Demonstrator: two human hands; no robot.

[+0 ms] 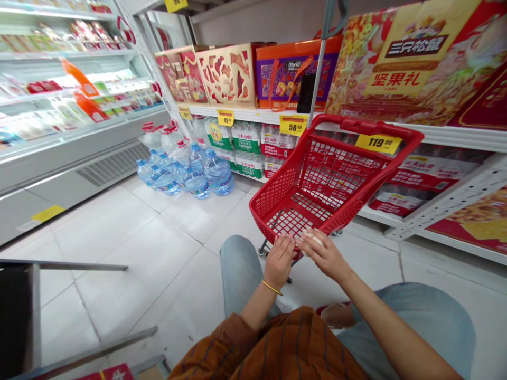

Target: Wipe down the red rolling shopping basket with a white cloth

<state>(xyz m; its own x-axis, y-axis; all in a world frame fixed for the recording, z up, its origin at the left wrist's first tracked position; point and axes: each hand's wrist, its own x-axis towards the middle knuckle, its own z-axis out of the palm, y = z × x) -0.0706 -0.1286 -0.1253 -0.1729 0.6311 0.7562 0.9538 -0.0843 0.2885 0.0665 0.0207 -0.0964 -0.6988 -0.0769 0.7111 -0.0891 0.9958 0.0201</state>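
A red plastic shopping cart (273,203) stands just in front of me, its latticed basket tilted and its handle at the far side. My left hand (279,258), with a thin gold bangle at the wrist, lies over the near rim with its fingers together and bent onto it. Beside it, almost touching, my right hand (322,253) is at the same rim with curled fingers. A small white thing (316,238) shows among the right fingers; its kind is too small to tell. The undersides of both hands are hidden.
Large water bottles (194,171) stand on the tiled floor (174,232) near a refrigerated display (87,169). Shelves behind the cart bear gift boxes (229,74), a large nut box (400,63) and bottle packs (247,137). A metal frame (35,311) stands at lower left.
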